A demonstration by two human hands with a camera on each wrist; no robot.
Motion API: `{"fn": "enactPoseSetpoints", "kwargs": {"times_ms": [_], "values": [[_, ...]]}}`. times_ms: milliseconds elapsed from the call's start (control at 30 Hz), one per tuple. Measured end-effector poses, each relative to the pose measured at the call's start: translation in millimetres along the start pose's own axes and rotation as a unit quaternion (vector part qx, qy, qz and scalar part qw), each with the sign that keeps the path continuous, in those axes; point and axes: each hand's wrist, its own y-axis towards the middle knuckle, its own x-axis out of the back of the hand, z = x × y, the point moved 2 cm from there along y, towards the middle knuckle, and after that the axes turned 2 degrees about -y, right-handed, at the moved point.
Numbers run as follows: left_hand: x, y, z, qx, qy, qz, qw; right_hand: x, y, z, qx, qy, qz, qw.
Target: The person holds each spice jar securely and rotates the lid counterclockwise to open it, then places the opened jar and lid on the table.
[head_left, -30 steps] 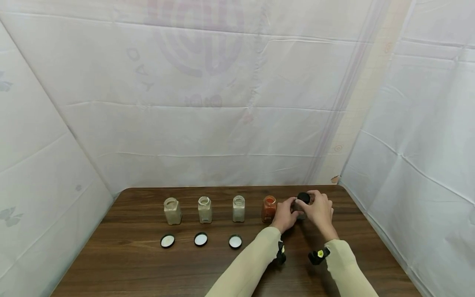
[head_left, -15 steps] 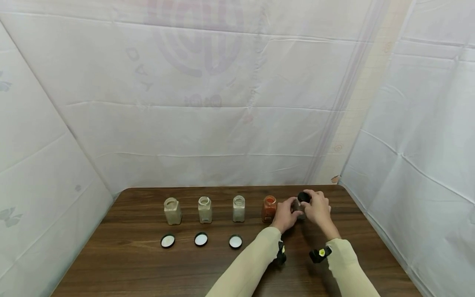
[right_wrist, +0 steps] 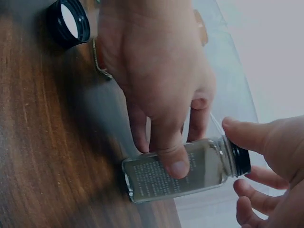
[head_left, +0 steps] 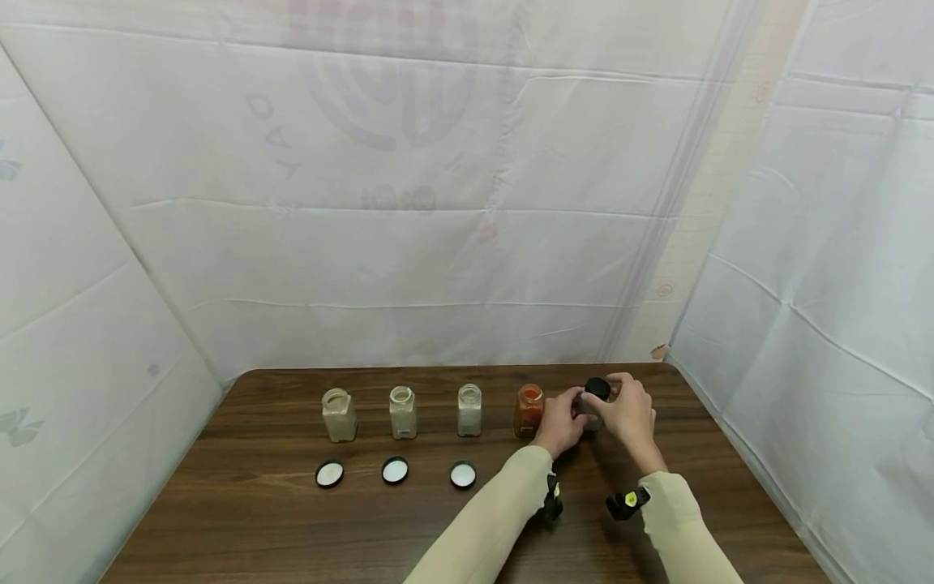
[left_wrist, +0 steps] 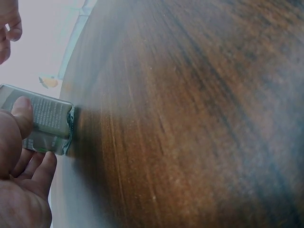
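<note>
At the right end of the row stands a clear glass jar with a printed label and contents too dim to identify. My left hand grips its body, the thumb lying across the label. A black screw lid sits on the jar's neck. My right hand holds this lid from the right, thumb on one side and curled fingers on the other. Close by my left hand stands an uncapped jar of orange-red powder. In the left wrist view the jar appears sideways between thumb and fingers.
Three uncapped jars of pale contents, a left one, a middle one and a right one, line the brown table. Before them lie three upturned black lids with white liners. White sheeting rises behind the table.
Half a second ago my right hand was turned further round on the lid; now it is back about where it was one second ago. My left hand stays still on the jar.
</note>
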Motion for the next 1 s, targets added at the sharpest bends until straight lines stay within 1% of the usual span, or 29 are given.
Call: {"fn": "enactPoseSetpoints", "kwargs": {"times_ms": [100, 267, 367, 533, 833, 1000], "values": [[0.4, -0.2, -0.3, -0.002, -0.002, -0.003, 1.0000, -0.7, -0.4, 0.2, -0.009, -0.005, -0.012, 1.000], [0.8, 1.2, -0.5, 0.005, -0.002, -0.004, 1.0000, -0.5, -0.2, 1.8, -0.004, -0.010, -0.015, 1.000], [0.8, 1.3, -0.6, 0.009, 0.001, -0.001, 1.0000, 0.0, -0.5, 3.8, 0.008, -0.009, -0.002, 1.000], [0.7, 1.5, -0.6, 0.018, 0.000, 0.003, 0.9998, -0.2, -0.5, 6.5, 0.032, -0.014, 0.031, 0.999], [-0.8, 0.7, 0.3, 0.025, -0.006, 0.007, 0.9997, 0.4, -1.0, 5.6, 0.029, -0.023, 0.054, 0.998], [-1.2, 0.5, 0.9, 0.020, -0.002, 0.005, 0.9998, 1.9, -0.8, 5.2, 0.032, -0.025, 0.067, 0.997]]}}
